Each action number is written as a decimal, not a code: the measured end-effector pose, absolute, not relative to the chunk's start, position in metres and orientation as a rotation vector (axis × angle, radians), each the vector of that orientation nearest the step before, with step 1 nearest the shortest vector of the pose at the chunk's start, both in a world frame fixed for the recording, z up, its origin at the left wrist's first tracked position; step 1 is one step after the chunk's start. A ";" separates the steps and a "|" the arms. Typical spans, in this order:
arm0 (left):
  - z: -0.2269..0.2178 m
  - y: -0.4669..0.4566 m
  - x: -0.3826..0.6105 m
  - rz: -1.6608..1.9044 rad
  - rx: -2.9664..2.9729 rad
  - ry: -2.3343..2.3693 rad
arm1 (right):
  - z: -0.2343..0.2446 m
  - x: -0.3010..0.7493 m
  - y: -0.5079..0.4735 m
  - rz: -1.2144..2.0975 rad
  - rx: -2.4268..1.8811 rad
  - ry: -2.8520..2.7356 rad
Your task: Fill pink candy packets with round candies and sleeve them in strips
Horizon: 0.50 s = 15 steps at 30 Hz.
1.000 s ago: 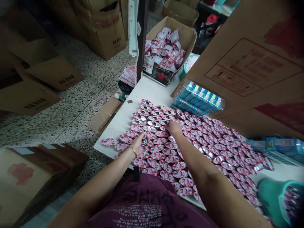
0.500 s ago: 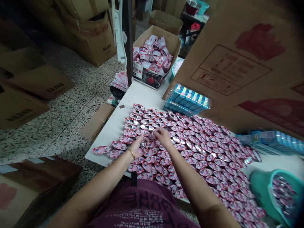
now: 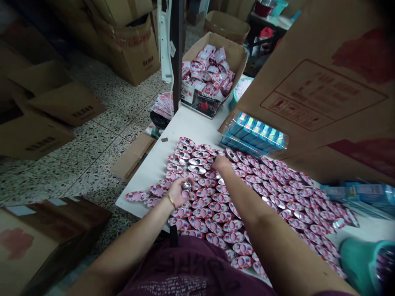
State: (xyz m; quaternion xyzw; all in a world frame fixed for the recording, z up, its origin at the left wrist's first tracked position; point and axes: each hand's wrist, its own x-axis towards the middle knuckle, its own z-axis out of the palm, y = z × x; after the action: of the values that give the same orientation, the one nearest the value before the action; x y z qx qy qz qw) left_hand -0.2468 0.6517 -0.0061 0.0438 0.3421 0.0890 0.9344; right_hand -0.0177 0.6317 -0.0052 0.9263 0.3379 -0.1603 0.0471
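Observation:
Many pink oval blister cards (image 3: 234, 205) lie in overlapping rows on a white table (image 3: 191, 123). My left hand (image 3: 179, 190) rests palm up over the near left rows, fingers curled round small shiny round pieces. My right hand (image 3: 220, 163) reaches farther in, fingertips pressed down on a card in the far left rows. Whether it holds one of the small pieces is hidden by the fingers.
An open carton of pink packets (image 3: 212, 74) stands at the table's far end beside a dark post (image 3: 178, 53). Blue wrapped packs (image 3: 254, 133) lean against big flat cartons (image 3: 321, 90) on the right. A teal tub (image 3: 367, 263) sits near right. Cardboard boxes (image 3: 61, 107) litter the floor.
My right hand has drawn back to meet the left hand, then gone out again to the far rows. The left hand stayed curled over the near cards.

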 end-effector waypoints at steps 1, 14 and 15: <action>-0.006 0.653 -0.244 0.191 0.073 0.707 | -0.002 -0.021 0.628 -0.470 2.827 1.055; -0.021 0.654 -0.220 0.287 -0.013 0.757 | 0.007 -0.137 0.568 -0.492 2.495 2.518; -0.020 0.654 -0.220 0.303 -0.016 0.766 | 0.006 -0.133 0.567 -0.550 2.580 2.516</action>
State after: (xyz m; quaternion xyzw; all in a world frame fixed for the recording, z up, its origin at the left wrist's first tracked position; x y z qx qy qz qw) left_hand -0.2203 0.6540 -0.0203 -0.0075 0.3723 0.1470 0.9164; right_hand -0.1331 0.5675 0.0058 0.6854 0.6683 -0.1461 -0.2494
